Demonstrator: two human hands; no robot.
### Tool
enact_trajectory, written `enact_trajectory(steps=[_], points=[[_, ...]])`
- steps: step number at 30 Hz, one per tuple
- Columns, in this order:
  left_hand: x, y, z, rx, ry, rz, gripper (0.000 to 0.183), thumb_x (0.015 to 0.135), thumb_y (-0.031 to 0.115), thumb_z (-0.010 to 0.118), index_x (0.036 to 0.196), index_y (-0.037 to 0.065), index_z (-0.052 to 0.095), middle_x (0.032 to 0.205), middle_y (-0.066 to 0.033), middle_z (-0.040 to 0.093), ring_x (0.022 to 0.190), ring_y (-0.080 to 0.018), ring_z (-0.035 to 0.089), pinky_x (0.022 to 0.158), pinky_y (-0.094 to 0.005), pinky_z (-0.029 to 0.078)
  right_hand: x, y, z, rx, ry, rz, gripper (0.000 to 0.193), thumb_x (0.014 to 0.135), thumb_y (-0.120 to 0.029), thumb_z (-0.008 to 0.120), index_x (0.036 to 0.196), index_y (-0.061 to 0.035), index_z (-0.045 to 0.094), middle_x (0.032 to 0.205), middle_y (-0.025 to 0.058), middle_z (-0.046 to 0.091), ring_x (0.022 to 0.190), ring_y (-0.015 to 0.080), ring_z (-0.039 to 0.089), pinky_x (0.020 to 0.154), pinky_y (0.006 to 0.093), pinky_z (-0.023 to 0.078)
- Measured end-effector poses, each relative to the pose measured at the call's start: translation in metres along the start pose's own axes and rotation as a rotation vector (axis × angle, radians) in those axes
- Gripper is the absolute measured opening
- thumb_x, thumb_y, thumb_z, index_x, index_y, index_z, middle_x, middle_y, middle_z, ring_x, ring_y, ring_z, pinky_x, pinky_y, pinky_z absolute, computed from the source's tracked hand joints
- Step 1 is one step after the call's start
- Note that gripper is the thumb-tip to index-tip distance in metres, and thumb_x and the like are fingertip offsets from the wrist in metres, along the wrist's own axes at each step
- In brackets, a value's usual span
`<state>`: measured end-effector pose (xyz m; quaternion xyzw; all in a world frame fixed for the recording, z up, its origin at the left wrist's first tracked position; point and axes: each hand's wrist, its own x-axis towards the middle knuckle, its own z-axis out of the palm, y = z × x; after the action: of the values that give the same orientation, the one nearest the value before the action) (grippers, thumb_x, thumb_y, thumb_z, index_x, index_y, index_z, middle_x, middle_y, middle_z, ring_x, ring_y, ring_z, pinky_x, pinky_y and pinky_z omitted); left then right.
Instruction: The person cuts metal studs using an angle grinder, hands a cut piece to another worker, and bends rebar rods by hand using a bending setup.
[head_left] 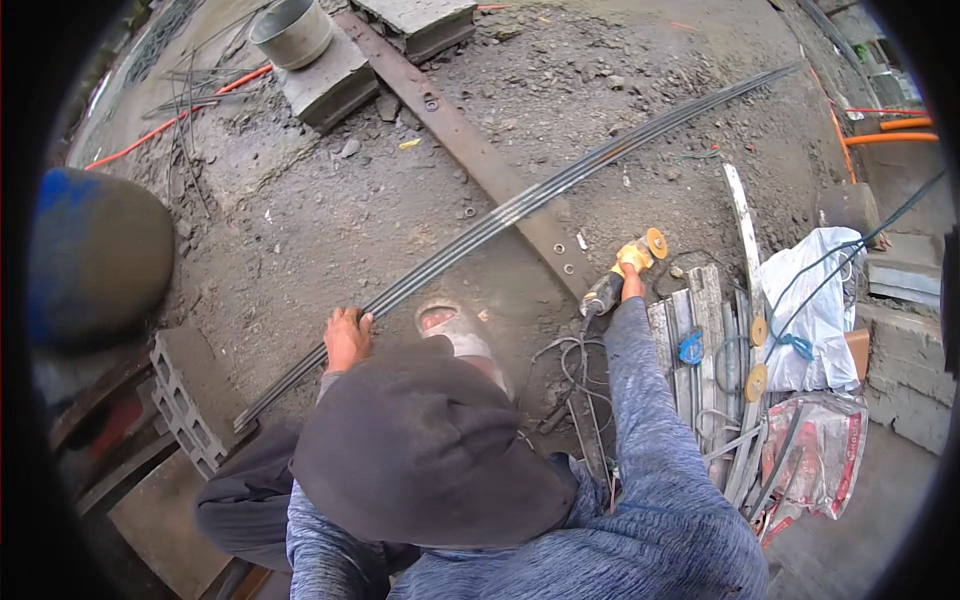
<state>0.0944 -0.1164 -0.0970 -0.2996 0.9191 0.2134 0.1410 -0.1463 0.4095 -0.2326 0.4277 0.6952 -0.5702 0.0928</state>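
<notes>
My left hand (pixel 347 338) is closed around the lower part of a bundle of thin steel rods (pixel 520 207). The rods run diagonally from the lower left to the upper right, crossing over a flat rusty steel beam (pixel 470 145) with bolt holes. Away to the right, my right hand (pixel 632 268) grips an angle grinder (pixel 603 296) with a yellow head and an orange-tan disc (pixel 656 243). The grinder is held off the rods, near the beam's near end. A dark cloth head covering (pixel 430 450) hides the middle foreground. One foot in a light shoe (pixel 455 330) stands beside the rods.
Wooden strips (pixel 708 340) lie at the right, with two loose discs (pixel 755 382) and a white plastic sack (pixel 815 300). The grinder's cable (pixel 575 350) coils near the foot. A hollow block (pixel 185 400) and a round drum-like object (pixel 105 260) stand left. A metal bucket (pixel 292 35) rests on a concrete block (pixel 330 85).
</notes>
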Motion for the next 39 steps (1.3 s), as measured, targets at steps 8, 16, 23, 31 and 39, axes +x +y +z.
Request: enact_trajectory(steps=[8,16,23,31,39], points=[[0.039,-0.032,0.007,-0.239,-0.191,-0.185,0.038,0.088,0.036,0.073,0.106,0.002,0.071,0.104,-0.0164,0.072,0.098,-0.0322,0.067,0.088,-0.0468,0.048,-0.080,-0.034,-0.023,-0.469,0.271,-0.361,0.053,0.086,-0.038,0.074,0.112,0.0066,0.061,0.102,0.0221,0.068,0.091,0.0317,0.067,0.089,0.0403,0.051],[0.056,-0.048,-0.004,-0.563,-0.435,-0.203,0.029,0.088,0.027,0.077,0.089,-0.002,0.071,0.076,-0.0022,0.066,0.066,-0.0104,0.055,0.061,-0.0297,0.045,-0.117,-0.129,0.103,-0.832,-0.409,-0.938,0.045,0.093,-0.036,0.064,0.127,-0.0075,0.061,0.130,0.0188,0.059,0.123,0.0365,0.054,0.105,0.0449,0.044],[0.052,-0.059,-0.001,-0.667,-0.305,-0.180,0.026,0.085,0.022,0.080,0.084,-0.001,0.068,0.075,-0.0006,0.063,0.066,-0.0100,0.053,0.061,-0.0299,0.045,-0.057,-0.180,0.191,-1.466,-0.615,-1.052,0.065,0.089,-0.057,0.061,0.138,-0.0148,0.059,0.142,0.0117,0.055,0.139,0.0306,0.041,0.114,0.0591,0.024],[0.058,-0.016,-0.061,-0.402,-0.118,0.049,0.043,0.091,0.036,0.074,0.081,-0.004,0.063,0.064,-0.0025,0.053,0.064,-0.0117,0.046,0.057,-0.0338,0.041,-0.033,-0.242,0.204,-1.623,-0.717,-0.984,0.077,0.078,-0.080,0.060,0.116,-0.0144,0.073,0.112,0.0150,0.072,0.115,0.0313,0.063,0.109,0.0512,0.030],[0.031,-0.025,-0.111,-0.311,-0.284,-0.014,0.058,0.098,0.048,0.061,0.071,-0.003,0.066,0.054,-0.0057,0.049,0.057,-0.0142,0.047,0.054,-0.0375,0.040,-0.051,-0.244,0.197,-1.405,-0.906,-1.045,0.072,0.080,-0.077,0.060,0.108,-0.0130,0.077,0.105,0.0139,0.074,0.112,0.0303,0.064,0.108,0.0476,0.031]])
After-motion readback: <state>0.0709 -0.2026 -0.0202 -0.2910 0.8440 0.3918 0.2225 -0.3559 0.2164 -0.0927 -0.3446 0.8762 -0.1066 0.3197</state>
